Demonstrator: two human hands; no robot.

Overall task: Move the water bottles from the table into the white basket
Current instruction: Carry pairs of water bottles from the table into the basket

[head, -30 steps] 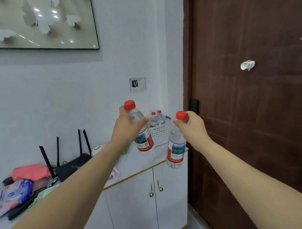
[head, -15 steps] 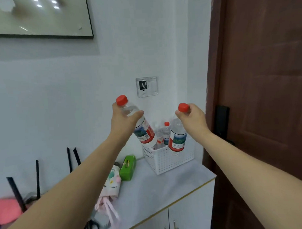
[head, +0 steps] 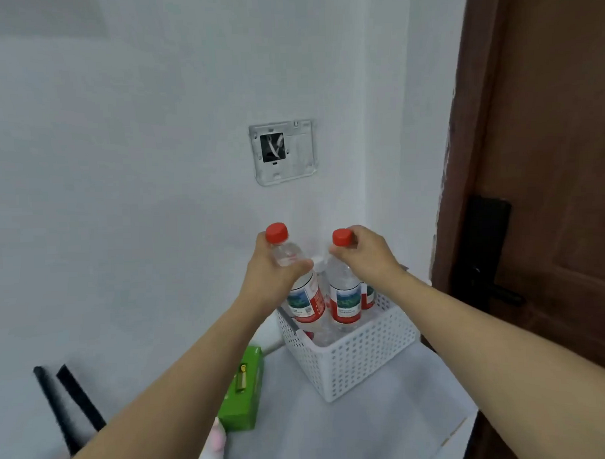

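White wall [head: 137,166] behind, brown door [head: 548,152] at 3 o'clock with black handle [head: 484,257]. Grey wall plate [head: 284,152] at 12 o'clock, above the hands. Pale tabletop [head: 370,429] below, carrying white basket [head: 353,358] with perforated walls, near frame centre.

Left hand [head: 272,278] clenched around upper body of left bottle [head: 305,298], red cap [head: 276,233] poking out above the fingers; bottle tilted, top leaning toward 11 o'clock, base already inside the basket. Right hand [head: 367,254] pinching neck of right bottle [head: 344,296] just under its red cap [head: 341,237]; bottle near upright, lower end down in the basket. Both bottles side by side, close together, contact unclear.

Part of another labelled bottle [head: 368,295] visible behind the right one, inside the basket at its far side; count of bottles back there unclear.

Green box [head: 243,392] on tabletop at 9 o'clock of the basket, apart from it. Two black antennas [head: 67,402] at 8 o'clock of frame. Pink-white soft item [head: 212,448] at bottom edge, identity unclear.
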